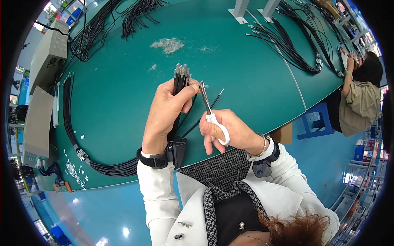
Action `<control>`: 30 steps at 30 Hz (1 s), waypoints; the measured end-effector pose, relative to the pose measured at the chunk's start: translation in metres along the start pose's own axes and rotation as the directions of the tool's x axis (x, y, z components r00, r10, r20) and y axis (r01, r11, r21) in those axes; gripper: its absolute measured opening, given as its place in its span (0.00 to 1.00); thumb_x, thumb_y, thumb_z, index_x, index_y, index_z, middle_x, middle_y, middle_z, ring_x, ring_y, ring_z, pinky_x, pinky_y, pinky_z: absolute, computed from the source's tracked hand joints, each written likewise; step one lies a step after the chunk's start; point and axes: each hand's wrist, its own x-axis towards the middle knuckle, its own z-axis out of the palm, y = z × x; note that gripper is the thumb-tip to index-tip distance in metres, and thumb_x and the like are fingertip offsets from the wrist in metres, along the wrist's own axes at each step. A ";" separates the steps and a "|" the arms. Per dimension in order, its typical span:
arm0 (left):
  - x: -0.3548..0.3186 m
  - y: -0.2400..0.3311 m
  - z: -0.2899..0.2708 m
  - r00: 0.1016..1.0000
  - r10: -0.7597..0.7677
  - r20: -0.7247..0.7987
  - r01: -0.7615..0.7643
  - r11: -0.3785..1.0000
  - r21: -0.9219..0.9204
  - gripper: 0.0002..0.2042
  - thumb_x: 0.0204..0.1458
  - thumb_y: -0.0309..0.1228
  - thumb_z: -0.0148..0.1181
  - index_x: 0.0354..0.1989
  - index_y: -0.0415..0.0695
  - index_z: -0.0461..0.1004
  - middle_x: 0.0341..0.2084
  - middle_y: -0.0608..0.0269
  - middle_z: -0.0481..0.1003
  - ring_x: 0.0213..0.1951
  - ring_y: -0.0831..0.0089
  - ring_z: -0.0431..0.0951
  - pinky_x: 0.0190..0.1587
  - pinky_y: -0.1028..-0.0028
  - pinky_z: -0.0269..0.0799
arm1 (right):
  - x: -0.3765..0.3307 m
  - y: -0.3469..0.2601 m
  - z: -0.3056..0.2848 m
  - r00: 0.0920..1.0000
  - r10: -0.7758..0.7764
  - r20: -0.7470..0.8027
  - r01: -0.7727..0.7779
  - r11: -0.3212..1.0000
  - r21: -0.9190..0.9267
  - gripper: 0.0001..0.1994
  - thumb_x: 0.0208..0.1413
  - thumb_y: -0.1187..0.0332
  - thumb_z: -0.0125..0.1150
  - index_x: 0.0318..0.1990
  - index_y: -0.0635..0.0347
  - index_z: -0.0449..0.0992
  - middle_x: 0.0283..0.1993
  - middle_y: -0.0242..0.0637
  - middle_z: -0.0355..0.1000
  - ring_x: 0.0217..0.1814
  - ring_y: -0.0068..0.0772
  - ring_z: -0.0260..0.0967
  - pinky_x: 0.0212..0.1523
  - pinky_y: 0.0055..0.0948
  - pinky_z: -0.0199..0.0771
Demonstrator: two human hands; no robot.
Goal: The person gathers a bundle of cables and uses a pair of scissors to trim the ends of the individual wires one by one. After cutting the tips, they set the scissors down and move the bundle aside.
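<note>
1. Head view: the left grip (pixel 163 107) clasps a bundle of silvery-tipped black cables (pixel 178 85) over the green surface (pixel 262 86).
2. The right grip (pixel 236 126) grasps white-handled scissors (pixel 211 118), blades near the left thumb.
3. Clear scraps (pixel 169 45) lie beyond.

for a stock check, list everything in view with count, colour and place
flat worktable: one, green, centre
slim cable bundle: one, black, over table
metal-bladed scissors: one, white-handled, right of bundle
loose cable bunches: several, black, table's far side
curved cable bundle: one, black, table's left
wispy offcuts: uncountable, whitish, beyond bundle
small scraps: many, whitish, near-left corner
boxy machine: one, beige, left edge
upright posts: two, pale, far edge
plastic stool: one, blue, right
cardboard box: one, brown, near-right
co-worker: one, khaki top, far right
wrist-strapped devices: two, black, wrists
left hand: one, bare, holding slim bundle
right hand: one, bare, holding scissors
</note>
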 end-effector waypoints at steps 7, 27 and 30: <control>0.001 -0.002 0.000 1.000 0.002 -0.001 -0.002 1.000 0.011 0.08 0.51 0.30 0.56 0.30 0.35 0.75 0.18 0.70 0.70 0.15 0.86 0.60 0.20 0.82 0.53 | 0.002 0.002 0.000 0.999 0.005 -0.038 -0.006 1.000 -0.028 0.18 0.61 0.53 0.52 0.30 0.61 0.68 0.18 0.39 0.72 0.09 0.17 0.60 0.11 0.16 0.55; 0.000 -0.001 0.002 1.000 0.012 -0.025 -0.011 0.999 0.035 0.09 0.51 0.33 0.58 0.29 0.38 0.74 0.12 0.74 0.64 0.16 0.87 0.60 0.20 0.82 0.51 | 0.003 0.002 0.001 0.995 0.019 -0.097 -0.025 0.998 -0.064 0.18 0.61 0.55 0.53 0.27 0.60 0.68 0.13 0.35 0.69 0.07 0.13 0.55 0.08 0.15 0.51; 0.000 -0.001 0.000 0.999 0.012 -0.031 -0.011 0.999 0.034 0.09 0.51 0.33 0.57 0.29 0.38 0.74 0.12 0.74 0.64 0.16 0.87 0.60 0.20 0.81 0.51 | 0.003 0.001 0.000 0.994 0.028 -0.104 -0.037 0.995 -0.091 0.18 0.61 0.55 0.53 0.26 0.60 0.68 0.13 0.34 0.69 0.07 0.13 0.54 0.09 0.15 0.50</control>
